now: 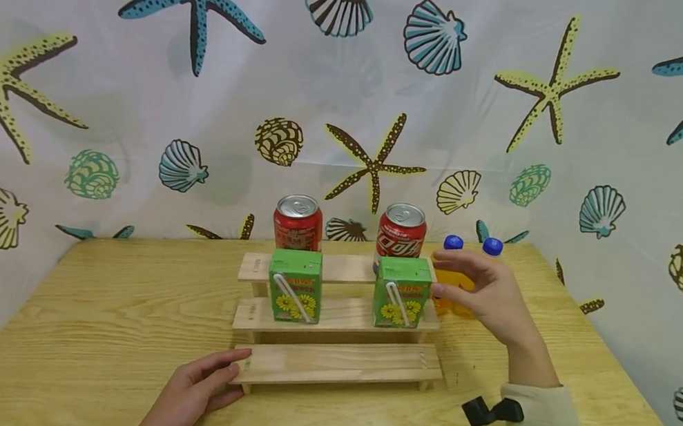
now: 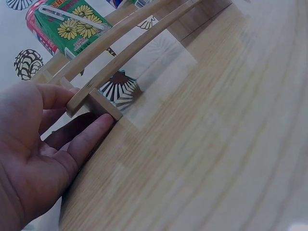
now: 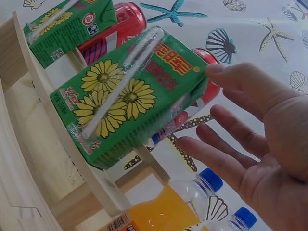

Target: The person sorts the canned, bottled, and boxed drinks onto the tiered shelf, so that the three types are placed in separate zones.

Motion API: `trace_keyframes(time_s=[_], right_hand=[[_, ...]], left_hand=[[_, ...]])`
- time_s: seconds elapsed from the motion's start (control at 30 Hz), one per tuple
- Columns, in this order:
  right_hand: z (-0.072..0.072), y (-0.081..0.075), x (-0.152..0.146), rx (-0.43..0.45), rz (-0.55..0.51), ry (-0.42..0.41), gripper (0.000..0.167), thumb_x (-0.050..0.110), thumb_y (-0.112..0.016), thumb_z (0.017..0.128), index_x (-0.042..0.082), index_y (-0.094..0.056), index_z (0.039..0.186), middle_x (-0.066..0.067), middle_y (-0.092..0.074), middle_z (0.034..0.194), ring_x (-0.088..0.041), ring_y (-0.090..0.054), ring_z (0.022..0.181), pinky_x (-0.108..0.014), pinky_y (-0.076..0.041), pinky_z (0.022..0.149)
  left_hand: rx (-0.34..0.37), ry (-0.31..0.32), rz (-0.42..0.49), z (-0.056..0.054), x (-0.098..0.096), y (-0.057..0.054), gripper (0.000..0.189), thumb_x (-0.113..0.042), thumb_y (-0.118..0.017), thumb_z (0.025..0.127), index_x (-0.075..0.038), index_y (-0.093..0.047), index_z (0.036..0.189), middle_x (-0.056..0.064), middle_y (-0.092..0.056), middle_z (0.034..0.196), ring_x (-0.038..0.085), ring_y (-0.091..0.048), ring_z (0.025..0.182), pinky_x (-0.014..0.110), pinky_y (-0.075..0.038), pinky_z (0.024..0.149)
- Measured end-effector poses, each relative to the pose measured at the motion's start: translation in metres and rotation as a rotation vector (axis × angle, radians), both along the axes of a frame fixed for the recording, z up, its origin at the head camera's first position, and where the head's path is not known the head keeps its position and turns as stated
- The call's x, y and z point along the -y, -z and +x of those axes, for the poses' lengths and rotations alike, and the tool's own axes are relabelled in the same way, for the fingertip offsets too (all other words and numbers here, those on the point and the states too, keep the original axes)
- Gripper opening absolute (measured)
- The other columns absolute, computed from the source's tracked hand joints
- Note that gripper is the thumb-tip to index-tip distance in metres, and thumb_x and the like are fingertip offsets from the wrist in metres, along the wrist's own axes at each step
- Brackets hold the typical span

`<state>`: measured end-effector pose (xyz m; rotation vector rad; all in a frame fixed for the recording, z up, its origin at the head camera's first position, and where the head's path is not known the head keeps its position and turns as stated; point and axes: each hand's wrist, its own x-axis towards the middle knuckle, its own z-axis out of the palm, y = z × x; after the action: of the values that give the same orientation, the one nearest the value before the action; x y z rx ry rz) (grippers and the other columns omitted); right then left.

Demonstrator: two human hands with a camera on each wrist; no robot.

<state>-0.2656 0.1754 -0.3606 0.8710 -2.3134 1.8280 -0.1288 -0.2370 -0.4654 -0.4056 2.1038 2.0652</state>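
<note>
A three-step wooden rack (image 1: 338, 365) stands on the table. My left hand (image 1: 192, 388) grips the left end of its lowest step, thumb against the short leg (image 2: 103, 103) in the left wrist view. On the middle step stand two green drink cartons with straws, a left carton (image 1: 298, 264) and a right carton (image 1: 390, 315). Beside the right carton is my right hand (image 1: 491, 302), fingers spread; its thumb tip is right at the carton's top corner in the right wrist view. Two red soda cans, one left (image 1: 298, 229) and one right (image 1: 401, 237), stand on the top step behind the cartons.
Two bottles of orange drink (image 3: 166, 211) with blue caps stand right of the rack, partly hidden behind my right hand in the head view. A patterned cloth (image 1: 234, 104) hangs behind the table (image 1: 138, 303). A black mount (image 1: 492, 413) sits on the right sleeve.
</note>
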Motion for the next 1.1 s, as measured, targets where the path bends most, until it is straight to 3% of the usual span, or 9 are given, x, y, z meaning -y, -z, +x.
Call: trace_keyframes(time_s=[0.13, 0.53, 0.87, 0.97, 1.1], right_hand=[[0.0, -0.001, -0.008, 0.001, 0.015, -0.005, 0.047, 0.003, -0.077, 0.086, -0.003, -0.062, 0.13, 0.011, -0.068, 0.124, -0.015, -0.066, 0.116, -0.023, -0.056, 0.094], [-0.004, 0.003, -0.04, -0.006, -0.075, -0.006, 0.041, -0.007, -0.071, 0.088, -0.014, -0.058, 0.127, 0.0, -0.07, 0.124, -0.01, -0.065, 0.117, -0.021, -0.057, 0.092], [-0.005, 0.002, -0.042, -0.024, 0.028, 0.038, 0.039, -0.002, -0.074, 0.088, -0.009, -0.063, 0.125, -0.01, -0.066, 0.129, -0.012, -0.064, 0.117, -0.019, -0.056, 0.093], [-0.005, 0.003, -0.047, -0.022, 0.053, 0.048, 0.039, 0.0, -0.074, 0.089, -0.008, -0.063, 0.125, -0.003, -0.066, 0.13, -0.008, -0.062, 0.119, -0.018, -0.056, 0.092], [-0.005, 0.005, -0.057, -0.019, 0.002, 0.049, 0.039, -0.005, -0.071, 0.089, -0.009, -0.062, 0.126, 0.005, -0.066, 0.127, -0.006, -0.061, 0.119, -0.019, -0.057, 0.09]], left_hand=[[-0.003, 0.021, -0.009, -0.001, 0.002, -0.002, 0.042, -0.018, -0.055, 0.104, -0.005, -0.055, 0.143, 0.021, -0.036, 0.158, 0.03, -0.062, 0.121, 0.036, -0.059, 0.094], [-0.014, 0.041, -0.029, -0.002, 0.005, -0.003, 0.041, -0.018, -0.054, 0.105, -0.005, -0.054, 0.144, 0.02, -0.035, 0.158, 0.027, -0.061, 0.122, 0.035, -0.058, 0.094], [-0.01, 0.022, -0.021, 0.0, 0.002, -0.001, 0.041, -0.018, -0.055, 0.104, -0.005, -0.055, 0.143, 0.021, -0.036, 0.158, 0.026, -0.063, 0.119, 0.034, -0.059, 0.093], [-0.003, 0.014, -0.024, 0.0, 0.001, 0.0, 0.04, -0.017, -0.055, 0.104, -0.005, -0.055, 0.143, 0.021, -0.036, 0.157, 0.028, -0.062, 0.12, 0.035, -0.059, 0.093], [-0.002, 0.013, -0.024, 0.001, 0.002, 0.001, 0.04, -0.017, -0.055, 0.104, -0.005, -0.055, 0.143, 0.022, -0.036, 0.158, 0.031, -0.061, 0.123, 0.035, -0.059, 0.093]])
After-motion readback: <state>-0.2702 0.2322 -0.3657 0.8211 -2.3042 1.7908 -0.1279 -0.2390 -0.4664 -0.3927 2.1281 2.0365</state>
